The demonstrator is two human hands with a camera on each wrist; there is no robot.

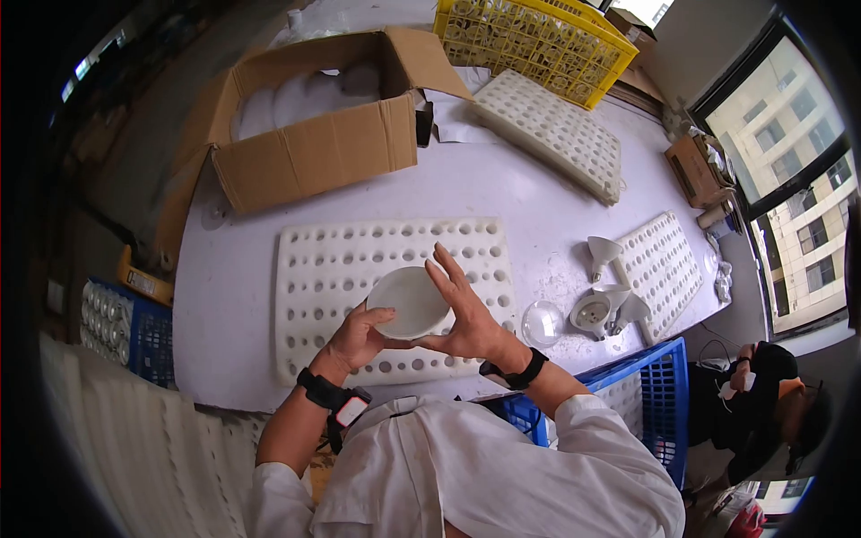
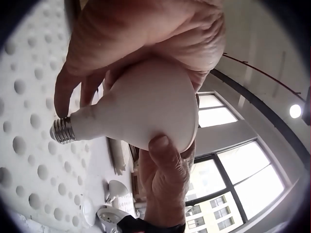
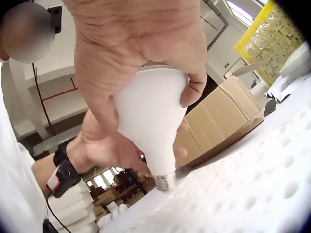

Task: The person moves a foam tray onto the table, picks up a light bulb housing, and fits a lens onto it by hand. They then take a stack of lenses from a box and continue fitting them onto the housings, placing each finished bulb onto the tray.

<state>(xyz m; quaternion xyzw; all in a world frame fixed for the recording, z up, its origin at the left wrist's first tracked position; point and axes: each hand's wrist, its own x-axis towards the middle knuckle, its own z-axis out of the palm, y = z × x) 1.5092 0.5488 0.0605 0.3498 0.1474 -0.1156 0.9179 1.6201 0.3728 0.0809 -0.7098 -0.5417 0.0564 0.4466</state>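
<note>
Seen from the head, the bulb [image 1: 409,302] conceals its base [image 2: 62,130].

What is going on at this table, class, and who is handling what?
A person holds a white bulb in both hands over a white foam tray full of holes on the table. The left hand grips the neck; the right hand cups the wide end. The screw base points down at the tray, seemingly not in a hole. More bulb parts lie to the right.
</note>
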